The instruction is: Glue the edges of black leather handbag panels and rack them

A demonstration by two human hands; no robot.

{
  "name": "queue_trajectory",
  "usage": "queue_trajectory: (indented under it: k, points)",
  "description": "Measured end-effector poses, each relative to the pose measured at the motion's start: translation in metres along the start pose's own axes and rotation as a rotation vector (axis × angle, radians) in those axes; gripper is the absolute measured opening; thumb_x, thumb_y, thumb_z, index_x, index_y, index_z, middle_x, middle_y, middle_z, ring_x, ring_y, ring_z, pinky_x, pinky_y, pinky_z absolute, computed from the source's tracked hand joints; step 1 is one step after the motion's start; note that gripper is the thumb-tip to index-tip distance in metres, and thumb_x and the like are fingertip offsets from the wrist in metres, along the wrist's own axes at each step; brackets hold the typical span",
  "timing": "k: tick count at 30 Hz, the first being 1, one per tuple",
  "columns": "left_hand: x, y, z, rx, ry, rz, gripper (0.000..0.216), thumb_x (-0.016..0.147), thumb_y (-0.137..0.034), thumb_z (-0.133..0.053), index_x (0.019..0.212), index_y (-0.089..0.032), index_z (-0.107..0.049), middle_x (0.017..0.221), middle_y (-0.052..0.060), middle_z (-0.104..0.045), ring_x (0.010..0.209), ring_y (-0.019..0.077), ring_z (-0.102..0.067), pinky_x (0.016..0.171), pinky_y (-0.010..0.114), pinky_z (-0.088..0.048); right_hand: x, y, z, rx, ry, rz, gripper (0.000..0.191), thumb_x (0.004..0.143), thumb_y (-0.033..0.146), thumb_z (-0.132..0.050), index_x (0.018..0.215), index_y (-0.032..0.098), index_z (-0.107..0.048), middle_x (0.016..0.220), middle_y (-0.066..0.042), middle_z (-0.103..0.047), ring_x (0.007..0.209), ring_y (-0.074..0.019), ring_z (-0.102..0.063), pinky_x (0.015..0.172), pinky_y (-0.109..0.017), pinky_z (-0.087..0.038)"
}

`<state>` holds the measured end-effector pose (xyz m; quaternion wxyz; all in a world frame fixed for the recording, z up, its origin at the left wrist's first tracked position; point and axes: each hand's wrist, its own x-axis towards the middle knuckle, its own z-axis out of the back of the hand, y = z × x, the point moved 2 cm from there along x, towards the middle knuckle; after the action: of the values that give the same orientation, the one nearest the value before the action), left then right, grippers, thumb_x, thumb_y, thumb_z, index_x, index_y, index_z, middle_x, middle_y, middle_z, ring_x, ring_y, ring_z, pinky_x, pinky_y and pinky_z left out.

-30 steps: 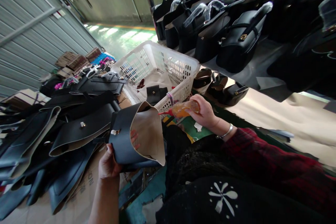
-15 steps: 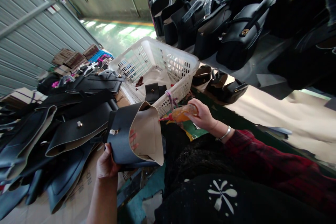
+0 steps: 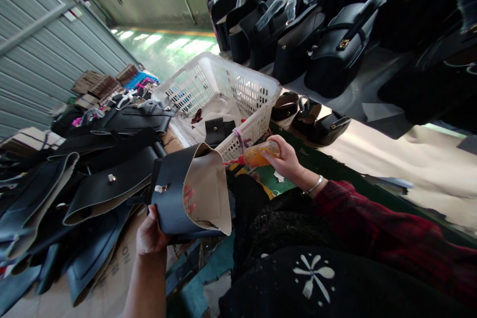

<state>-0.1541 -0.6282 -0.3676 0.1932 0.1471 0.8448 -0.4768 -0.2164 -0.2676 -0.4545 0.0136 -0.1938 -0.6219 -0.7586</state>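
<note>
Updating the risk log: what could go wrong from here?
Red nozzle at or near the rim of the black bag piece: if the right hand squeezes the orange bottle too hard, contents might run inside.
Fingers of the left hand reach into the opening and could get smeared.

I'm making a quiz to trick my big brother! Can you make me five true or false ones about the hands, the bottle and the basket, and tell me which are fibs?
1. The left hand holds a black bag piece. True.
2. The right hand holds a bottle with a red nozzle. True.
3. What's inside the bottle looks bright blue. False: it looks orange.
4. The left wrist has jewellery on it. False: the bracelet is on the right wrist.
5. The white basket has slots in its walls. True.
</note>
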Motion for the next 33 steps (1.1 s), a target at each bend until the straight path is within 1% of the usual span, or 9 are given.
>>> queue_trajectory:
  k: [4,7,10,15,20,24,26,30,33]
  points:
    - [0.001,0.001,0.001,0.029,-0.008,-0.034,0.098,0.071,-0.053,-0.079,0.153,-0.019,-0.039,0.146,0.026,-0.052,0.146,0.0467,-0.027,0.116,0.068,-0.017,0.0,-0.006,-0.005,0.037,0.016,-0.06,0.029,0.076,0.045,-0.067,0.09,0.024,-0.053,0.072,0.002,-0.054,0.064,-0.0174,-0.05,0.062,-0.031,-0.044]
    - [0.0,0.001,-0.001,0.038,0.005,-0.034,0.098,0.071,-0.053,-0.079,0.153,-0.019,-0.039,0.147,0.026,-0.051,0.146,0.0471,-0.027,0.116,0.069,-0.015,-0.009,-0.009,-0.007,0.059,0.036,-0.12,0.032,0.075,0.047,-0.069,0.091,0.024,-0.054,0.072,0.002,-0.054,0.063,-0.0171,-0.05,0.061,-0.031,-0.044]
    - [0.0,0.001,-0.002,0.056,-0.004,-0.042,0.098,0.069,-0.054,-0.08,0.152,-0.018,-0.041,0.145,0.026,-0.053,0.145,0.0484,-0.028,0.115,0.071,-0.015,-0.019,-0.011,-0.006,0.091,0.055,-0.165,0.033,0.074,0.05,-0.07,0.089,0.024,-0.055,0.07,0.002,-0.054,0.062,-0.0168,-0.05,0.059,-0.03,-0.044]
    - [0.0,0.001,-0.002,0.078,-0.014,-0.041,0.098,0.068,-0.056,-0.08,0.15,-0.018,-0.044,0.143,0.026,-0.055,0.145,0.0475,-0.028,0.116,0.069,-0.014,-0.034,-0.01,-0.004,0.179,0.071,-0.234,0.034,0.074,0.052,-0.07,0.087,0.024,-0.055,0.067,0.002,-0.054,0.06,-0.0164,-0.051,0.055,-0.029,-0.044]
    - [0.0,0.001,-0.003,0.086,0.02,-0.042,0.098,0.069,-0.055,-0.08,0.152,-0.019,-0.041,0.147,0.026,-0.051,0.145,0.0471,-0.03,0.116,0.07,-0.015,-0.047,-0.005,-0.002,0.234,0.123,-0.271,0.038,0.073,0.055,-0.072,0.086,0.024,-0.056,0.067,0.002,-0.055,0.059,-0.0157,-0.051,0.055,-0.028,-0.046]
    - [0.0,0.001,-0.003,0.082,0.013,-0.048,0.101,0.069,-0.054,-0.081,0.152,-0.016,-0.04,0.146,0.027,-0.051,0.144,0.0486,-0.029,0.115,0.07,-0.017,-0.056,-0.002,0.0,0.24,0.175,-0.266,0.039,0.075,0.056,-0.072,0.089,0.024,-0.056,0.068,0.002,-0.057,0.059,-0.0162,-0.053,0.056,-0.028,-0.047]
    - [0.0,0.001,-0.003,0.089,0.008,-0.053,0.101,0.068,-0.054,-0.081,0.152,-0.016,-0.04,0.145,0.027,-0.052,0.144,0.049,-0.028,0.115,0.071,-0.017,-0.055,-0.004,0.001,0.214,0.157,-0.247,0.037,0.075,0.054,-0.072,0.089,0.024,-0.055,0.069,0.002,-0.057,0.06,-0.0165,-0.053,0.056,-0.029,-0.047]
    - [0.0,0.001,-0.004,0.082,-0.002,-0.047,0.101,0.068,-0.053,-0.081,0.152,-0.015,-0.04,0.145,0.028,-0.052,0.145,0.0497,-0.026,0.115,0.071,-0.016,-0.044,-0.009,0.003,0.157,0.04,-0.221,0.036,0.075,0.053,-0.071,0.088,0.024,-0.054,0.068,0.002,-0.053,0.06,-0.0165,-0.05,0.056,-0.029,-0.045]
    - [-0.001,0.0,-0.005,0.084,-0.011,-0.044,0.101,0.067,-0.053,-0.082,0.151,-0.015,-0.041,0.145,0.028,-0.052,0.145,0.0494,-0.027,0.115,0.071,-0.015,-0.034,-0.013,-0.001,0.155,-0.019,-0.218,0.035,0.077,0.053,-0.068,0.089,0.025,-0.053,0.071,0.002,-0.053,0.062,-0.0167,-0.051,0.059,-0.03,-0.046]
